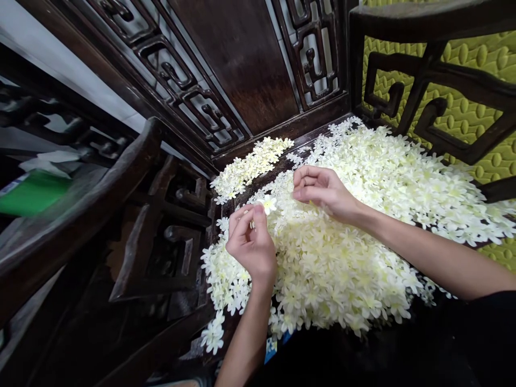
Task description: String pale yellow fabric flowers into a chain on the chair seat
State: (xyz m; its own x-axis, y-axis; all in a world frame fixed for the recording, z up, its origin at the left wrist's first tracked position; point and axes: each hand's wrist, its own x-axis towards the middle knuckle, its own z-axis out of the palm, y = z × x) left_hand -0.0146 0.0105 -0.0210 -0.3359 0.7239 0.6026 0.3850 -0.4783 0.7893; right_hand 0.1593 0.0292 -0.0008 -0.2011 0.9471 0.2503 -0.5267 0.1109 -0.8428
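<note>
My left hand (253,242) pinches a small white artificial flower (268,203) with a yellow center between thumb and index finger. To its right, my right hand (322,192) hovers over the blossoms with thumb and fingers drawn together. A speck of yellow shows beneath those fingers, but what they hold is too small to name. Under both hands spreads a large heap of loose white and pale-yellow flowers (334,269). Behind them, along the seat's back, lies a separate strip of flowers with yellower centers (252,166).
The flowers lie on a dark carved wooden chair, its backrest panel (242,54) rising behind. A left armrest (133,161) and a right armrest (435,27) flank the heap. Beyond the right one is a quilted yellow-green cover (467,118). A green object (34,193) is at far left.
</note>
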